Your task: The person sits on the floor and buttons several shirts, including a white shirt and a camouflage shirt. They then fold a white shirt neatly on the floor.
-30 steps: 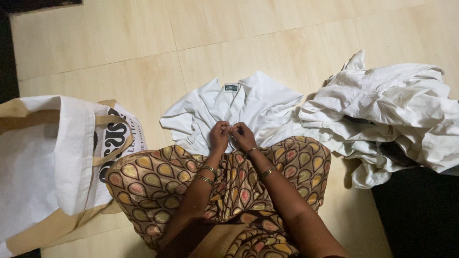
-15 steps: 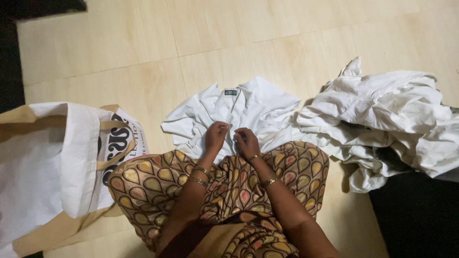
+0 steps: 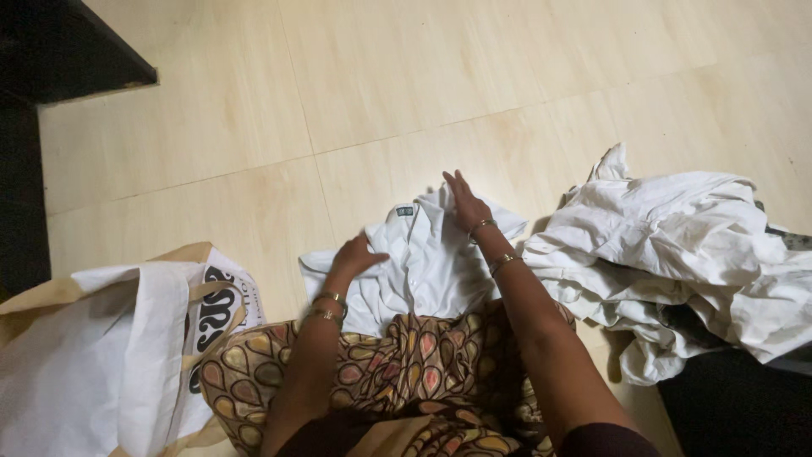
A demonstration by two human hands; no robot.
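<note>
Head view, looking down at lap and tiled floor.

Left hand: released, fingers loosely spread, palm down on left half of white shirt. No grasp. Two bangles at wrist.

Right hand: released, fingers straight and together, flat on shirt's upper right edge, just beside collar. Two bangles too.

White shirt: spread flat on floor directly under both hands, collar with small dark label between the hands, pointing away from body. Lower hem running onto patterned skirt covering lap, below both wrists.

Right of right hand: heap of crumpled white clothes, touching or nearly touching shirt's right edge; cannot tell which. Part of heap resting on a dark surface at frame's lower right.

Left of left hand, well apart: white tote bag with tan trim and black print, lying open on floor against skirt.

Far upper left: dark furniture edge.
</note>
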